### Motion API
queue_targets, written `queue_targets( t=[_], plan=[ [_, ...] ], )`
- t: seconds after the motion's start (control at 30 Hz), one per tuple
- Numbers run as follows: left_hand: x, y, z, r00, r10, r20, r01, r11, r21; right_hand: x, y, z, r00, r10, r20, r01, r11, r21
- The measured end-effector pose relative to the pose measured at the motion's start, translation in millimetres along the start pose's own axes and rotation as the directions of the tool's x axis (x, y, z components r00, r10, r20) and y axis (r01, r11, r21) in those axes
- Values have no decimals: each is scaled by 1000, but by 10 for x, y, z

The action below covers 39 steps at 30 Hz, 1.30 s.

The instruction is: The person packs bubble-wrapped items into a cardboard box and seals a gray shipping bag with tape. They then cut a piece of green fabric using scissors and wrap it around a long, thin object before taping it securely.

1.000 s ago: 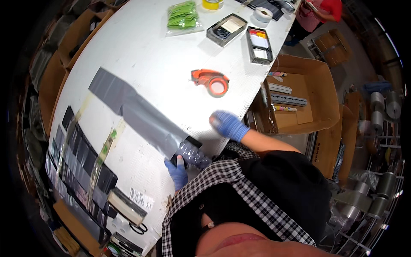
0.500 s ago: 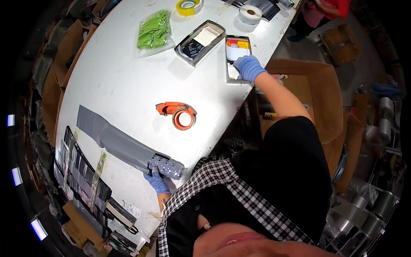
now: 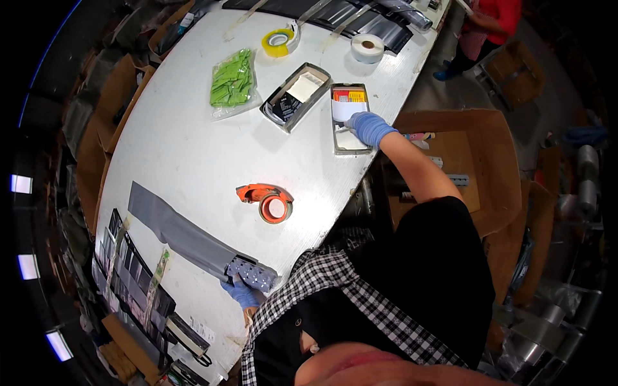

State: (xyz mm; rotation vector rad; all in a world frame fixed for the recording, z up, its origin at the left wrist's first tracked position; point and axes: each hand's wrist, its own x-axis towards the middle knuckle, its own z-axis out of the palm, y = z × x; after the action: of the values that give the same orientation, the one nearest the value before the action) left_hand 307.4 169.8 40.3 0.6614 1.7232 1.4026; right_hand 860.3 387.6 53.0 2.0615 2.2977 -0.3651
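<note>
At the worktop's (image 3: 193, 167) near edge, the left hand (image 3: 241, 293) pinches the open end of a long grey bag (image 3: 187, 238). The right hand (image 3: 368, 127) reaches into a shallow tray (image 3: 335, 138) at the far right edge, fingers curled onto a white piece. With only that one-handed grip, the bag could slide off.

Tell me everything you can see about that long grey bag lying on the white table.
The long grey bag looks like thin, slightly shiny plastic, flat and narrow, lying slantwise near the table's near-left edge. Its far end lies flat and looks empty; its near end bulges around a dotted pack that pokes out of the mouth. The left hand, in a blue glove, holds that end from below. An orange tape dispenser lies apart from it.
</note>
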Motion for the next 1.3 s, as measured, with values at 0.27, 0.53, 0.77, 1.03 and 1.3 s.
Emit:
queue_targets(
  t=[0.27,0.53,0.77,1.03,1.3],
  plan=[
    [156,-248,-111,998,21,61,-19,999,-28,-261,99,-484,959,251,-130,-154,850,504],
    [275,-183,-89,978,201,-49,-180,944,277,-297,144,-93,867,478,-138,-305,729,613],
    [145,-147,-165,979,205,4,-198,939,281,-75,41,116,863,474,-176,-400,853,336],
    [-21,-13,28,978,193,-75,-169,954,248,-70,73,212,902,405,-148,-323,861,392],
    [61,-219,-204,971,213,-112,-195,968,157,-282,-259,161,860,156,-486,-188,982,-19]
  ],
)
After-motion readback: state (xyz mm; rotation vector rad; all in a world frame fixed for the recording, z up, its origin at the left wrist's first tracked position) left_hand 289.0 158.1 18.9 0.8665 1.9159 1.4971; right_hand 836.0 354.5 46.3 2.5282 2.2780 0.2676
